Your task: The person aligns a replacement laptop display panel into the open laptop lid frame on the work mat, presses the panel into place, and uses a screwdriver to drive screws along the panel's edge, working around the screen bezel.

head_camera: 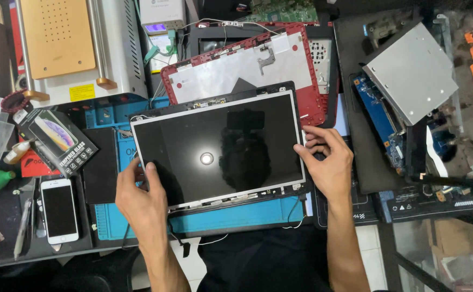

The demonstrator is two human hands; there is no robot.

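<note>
A bare laptop screen panel (220, 146), dark and glossy with a thin metal frame, lies tilted in its black bezel over a blue work mat (236, 216). My left hand (142, 194) grips the panel's lower left corner, thumb on the glass. My right hand (328, 162) holds the panel's right edge, fingers curled at the bezel. Behind the panel lies a red laptop lid cover (247, 70) with a loose hinge on its inner side.
A white phone (59, 210) and a boxed screen protector (58, 138) lie at the left. A silver optical drive (412, 70) and a blue circuit board (379, 116) sit at the right. A white machine with an orange plate (58, 38) stands at the back left.
</note>
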